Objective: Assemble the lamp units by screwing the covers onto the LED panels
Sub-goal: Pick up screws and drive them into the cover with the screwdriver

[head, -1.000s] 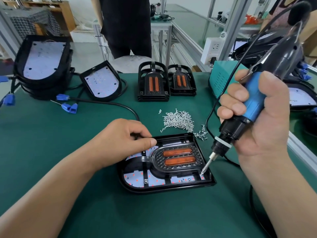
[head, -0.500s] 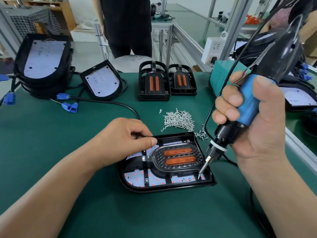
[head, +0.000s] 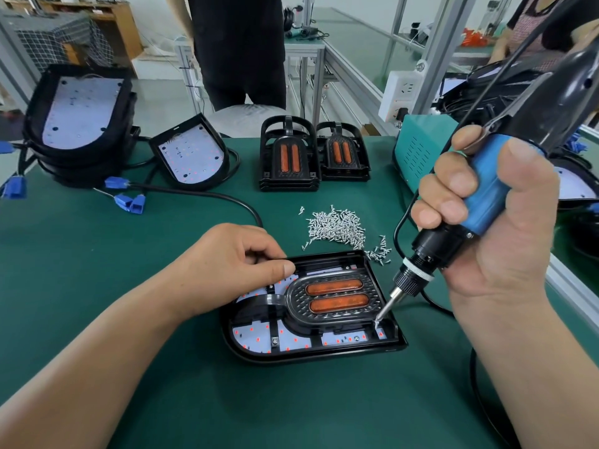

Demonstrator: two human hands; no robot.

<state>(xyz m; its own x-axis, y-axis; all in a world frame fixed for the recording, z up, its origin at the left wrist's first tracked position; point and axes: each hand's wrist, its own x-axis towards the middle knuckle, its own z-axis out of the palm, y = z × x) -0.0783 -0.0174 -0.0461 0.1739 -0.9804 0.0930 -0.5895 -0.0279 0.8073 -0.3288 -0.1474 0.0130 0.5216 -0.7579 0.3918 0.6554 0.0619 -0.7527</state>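
A black lamp unit (head: 393, 343) lies on the green mat in front of me, its black cover with two orange lenses (head: 337, 294) set over the white LED panel (head: 256, 338). My left hand (head: 233, 264) rests on the unit's far left edge, thumb and curled fingers pinching it. My right hand (head: 492, 218) grips a blue and black electric screwdriver (head: 486, 196). Its bit tip touches a screw (head: 377, 323) at the cover's near right corner. A heap of small silver screws (head: 337, 226) lies just behind the unit.
Two stacks of spare covers (head: 288, 157) stand at the back centre. A single LED panel (head: 191, 155) and a stack of panels (head: 77, 121) with blue connectors (head: 129, 200) sit back left. A teal power box (head: 421, 150) stands right. A person (head: 240, 50) stands behind the table.
The screwdriver has tilted more upright and its bit has settled lower onto the corner screw. My left hand has stayed on the unit.
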